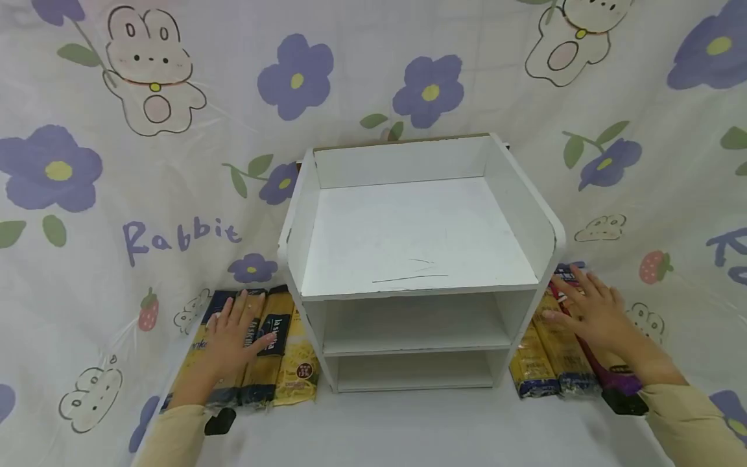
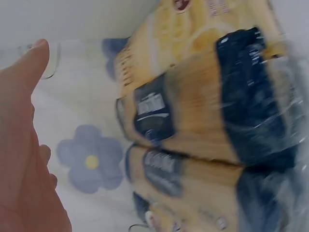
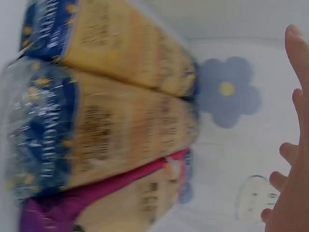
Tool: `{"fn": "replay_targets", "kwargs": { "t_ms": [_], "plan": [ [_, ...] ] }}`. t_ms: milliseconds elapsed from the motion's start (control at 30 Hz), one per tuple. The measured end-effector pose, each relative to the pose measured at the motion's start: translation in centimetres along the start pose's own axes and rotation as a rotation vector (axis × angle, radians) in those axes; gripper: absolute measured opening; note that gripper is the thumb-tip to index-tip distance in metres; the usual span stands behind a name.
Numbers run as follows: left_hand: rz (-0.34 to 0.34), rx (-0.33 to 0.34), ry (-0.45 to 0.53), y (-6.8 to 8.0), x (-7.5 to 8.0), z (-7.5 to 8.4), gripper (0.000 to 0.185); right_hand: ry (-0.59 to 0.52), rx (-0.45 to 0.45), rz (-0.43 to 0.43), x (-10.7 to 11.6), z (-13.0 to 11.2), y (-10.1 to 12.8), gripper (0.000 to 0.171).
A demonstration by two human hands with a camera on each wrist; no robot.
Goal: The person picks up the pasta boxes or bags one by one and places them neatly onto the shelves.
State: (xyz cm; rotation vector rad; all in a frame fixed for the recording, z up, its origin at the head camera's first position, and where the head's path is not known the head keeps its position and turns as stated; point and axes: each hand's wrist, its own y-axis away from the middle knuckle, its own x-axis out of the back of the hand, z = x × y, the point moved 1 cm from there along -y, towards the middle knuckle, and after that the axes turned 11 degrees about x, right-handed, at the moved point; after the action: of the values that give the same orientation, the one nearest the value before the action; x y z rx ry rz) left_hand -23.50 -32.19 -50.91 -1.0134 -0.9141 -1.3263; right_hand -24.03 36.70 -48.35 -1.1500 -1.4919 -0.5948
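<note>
A white three-tier shelf unit (image 1: 420,240) stands in the middle of the cloth-covered table. Left of it lie several spaghetti packets (image 1: 280,363), yellow with dark blue labels. My left hand (image 1: 236,331) lies flat on them with its fingers spread. The left wrist view shows those packets (image 2: 203,125) close up, my left hand (image 2: 24,145) at the frame's left edge. More spaghetti packets (image 1: 548,363) lie right of the shelf. My right hand (image 1: 583,305) is spread over their far ends, fingers straight. In the right wrist view those packets (image 3: 111,121) fill the left and my right hand (image 3: 294,145) shows at the right edge.
A white cloth (image 1: 146,194) printed with purple flowers and rabbits covers the table and rises behind as a backdrop. A magenta-edged packet (image 3: 96,193) lies among the right-hand pile. Bare cloth (image 1: 408,428) stretches in front of the shelf.
</note>
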Motion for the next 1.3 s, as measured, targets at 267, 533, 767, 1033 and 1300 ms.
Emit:
{"fn": "replay_targets", "kwargs": {
  "t_ms": [267,533,767,1033,1300],
  "plan": [
    [-0.046,0.051,0.092,0.0,4.2,-1.9,0.086,-0.213,0.095,0.165,7.0,-3.7,-1.3,0.071],
    [0.026,0.081,0.190,1.6,6.4,-6.2,0.083,-0.462,0.282,0.304,12.2,-10.2,-2.9,0.058],
    [-0.011,0.133,0.284,3.6,4.9,-11.6,0.082,-0.593,0.409,0.357,13.3,-14.0,-4.1,0.058],
    [-0.208,0.274,0.263,4.6,1.3,-15.0,0.080,-0.534,0.297,0.394,12.8,-14.5,-4.3,0.048],
    [-0.322,0.377,0.233,5.3,0.2,-15.8,0.085,-0.549,0.296,0.437,12.2,-14.5,-4.7,0.044]
  ]
}}
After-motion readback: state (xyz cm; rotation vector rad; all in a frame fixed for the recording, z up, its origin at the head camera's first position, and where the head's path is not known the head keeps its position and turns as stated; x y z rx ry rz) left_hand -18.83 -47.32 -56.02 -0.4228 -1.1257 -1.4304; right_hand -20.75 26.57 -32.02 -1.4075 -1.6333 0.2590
